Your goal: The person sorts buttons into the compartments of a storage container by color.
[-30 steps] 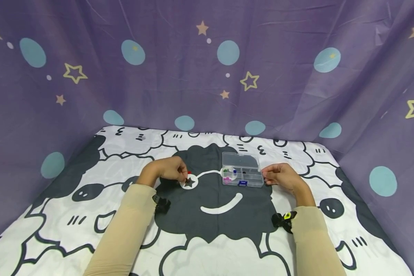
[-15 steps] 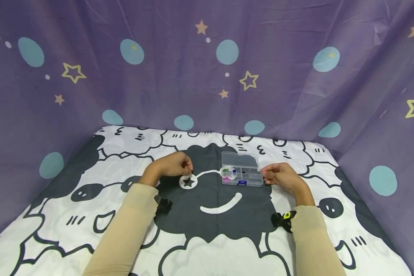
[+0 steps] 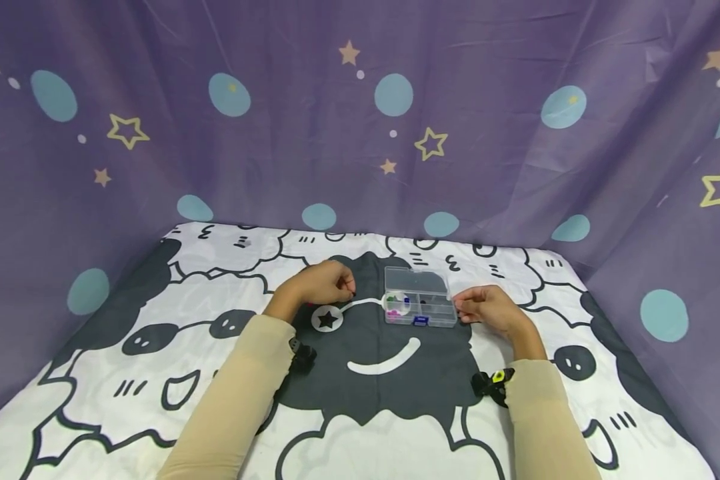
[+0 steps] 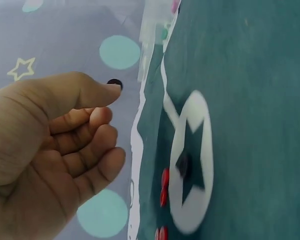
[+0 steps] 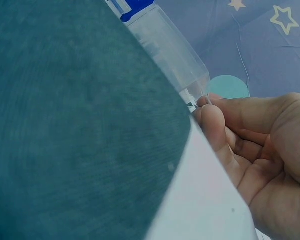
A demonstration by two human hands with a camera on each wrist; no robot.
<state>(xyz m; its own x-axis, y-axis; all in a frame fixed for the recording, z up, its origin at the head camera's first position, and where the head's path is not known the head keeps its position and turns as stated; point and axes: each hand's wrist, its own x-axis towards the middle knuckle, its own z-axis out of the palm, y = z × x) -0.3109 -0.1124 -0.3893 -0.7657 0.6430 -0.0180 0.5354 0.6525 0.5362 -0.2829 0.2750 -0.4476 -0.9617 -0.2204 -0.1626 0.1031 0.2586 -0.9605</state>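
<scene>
Between thumb and fingers, my left hand (image 3: 327, 283) pinches a small round black piece (image 4: 115, 83), possibly a button or bead, above the dark cloud print. To its right lies a clear plastic divided box (image 3: 439, 319), lid (image 3: 417, 280) tipped back and blue latch (image 3: 421, 321) at the front. Its left compartments hold small pink pieces (image 3: 393, 314), green pieces (image 3: 391, 299) and a blue piece (image 3: 407, 300). My right hand (image 3: 489, 310) grips the box's right end with thumb and fingertips; in the right wrist view they meet at the clear corner.
Several small red pieces (image 4: 165, 180) lie on the cloth left of the box, mostly behind my left hand in the head view. A dark piece (image 4: 182, 165) sits on the star print. The cartoon-print cloth (image 3: 360, 443) ends at a purple curtain (image 3: 312, 133).
My left hand has moved right, from beside the star print toward the box, carrying the black piece. My right hand stays at the box's end.
</scene>
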